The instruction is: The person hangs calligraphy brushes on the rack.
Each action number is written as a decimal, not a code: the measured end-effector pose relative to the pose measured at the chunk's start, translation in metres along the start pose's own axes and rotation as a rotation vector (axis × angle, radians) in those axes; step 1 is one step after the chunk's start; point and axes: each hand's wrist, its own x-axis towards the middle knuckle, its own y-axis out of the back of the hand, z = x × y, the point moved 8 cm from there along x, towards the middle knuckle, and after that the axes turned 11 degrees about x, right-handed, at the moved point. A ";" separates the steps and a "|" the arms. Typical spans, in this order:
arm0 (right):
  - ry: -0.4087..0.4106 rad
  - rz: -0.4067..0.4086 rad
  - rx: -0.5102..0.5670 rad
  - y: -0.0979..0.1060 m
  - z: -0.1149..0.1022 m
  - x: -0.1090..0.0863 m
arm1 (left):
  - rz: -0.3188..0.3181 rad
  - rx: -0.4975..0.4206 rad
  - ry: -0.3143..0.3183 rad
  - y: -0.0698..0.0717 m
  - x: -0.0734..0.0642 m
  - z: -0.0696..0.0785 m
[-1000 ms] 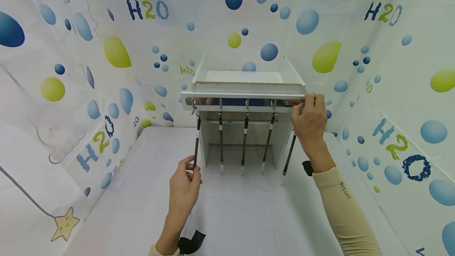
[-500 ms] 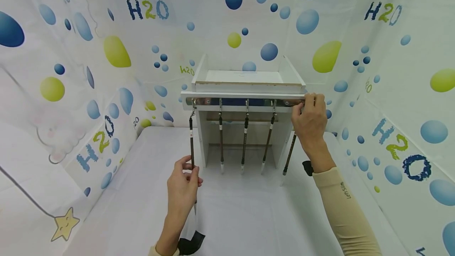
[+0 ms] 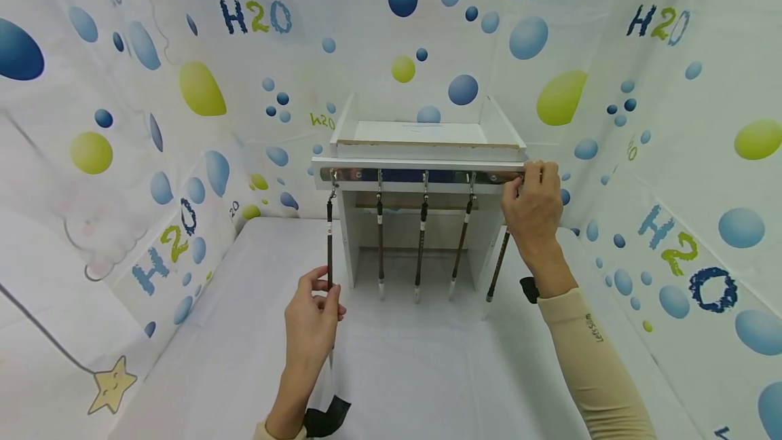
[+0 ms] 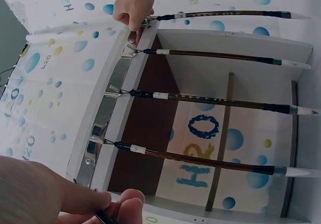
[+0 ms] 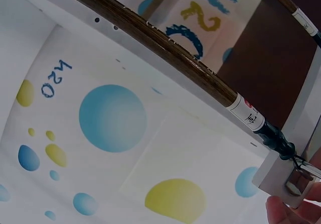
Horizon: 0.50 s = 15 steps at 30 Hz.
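Note:
My left hand point(image 3: 310, 324) pinches the shaft of a dark calligraphy brush point(image 3: 330, 243) at the rack's left end. That brush stands nearly upright, its top cord meeting the leftmost hook point(image 3: 332, 182). At the other end, my right hand point(image 3: 533, 206) grips the tip of the metal hook rail point(image 3: 400, 175). In the right wrist view its fingertips point(image 5: 276, 211) press the rail's end, beside the rightmost brush point(image 5: 175, 53). Three more brushes with white tips hang between the hands, the middle one point(image 3: 421, 250) among them.
The white rack point(image 3: 348, 243) stands on a white-covered table point(image 3: 415, 372), with an open tray point(image 3: 427, 150) on top. Behind and on both sides hangs a printed sheet point(image 3: 342, 5) with blue and green dots. A black strap point(image 3: 328, 417) sits at the left wrist.
My left hand has shifted slightly left with the brush. The brush's top cord, earlier below and right of the leftmost hook, now meets it. My right hand has stayed on the rail.

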 end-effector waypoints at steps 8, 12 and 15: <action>-0.011 0.011 0.022 0.000 0.000 -0.001 | -0.014 -0.009 0.012 -0.002 0.000 -0.001; -0.011 0.012 0.022 0.000 0.000 -0.001 | -0.007 0.000 -0.002 -0.001 0.000 -0.001; -0.003 0.015 0.015 0.000 0.000 -0.001 | 0.001 0.004 -0.016 0.001 0.001 0.000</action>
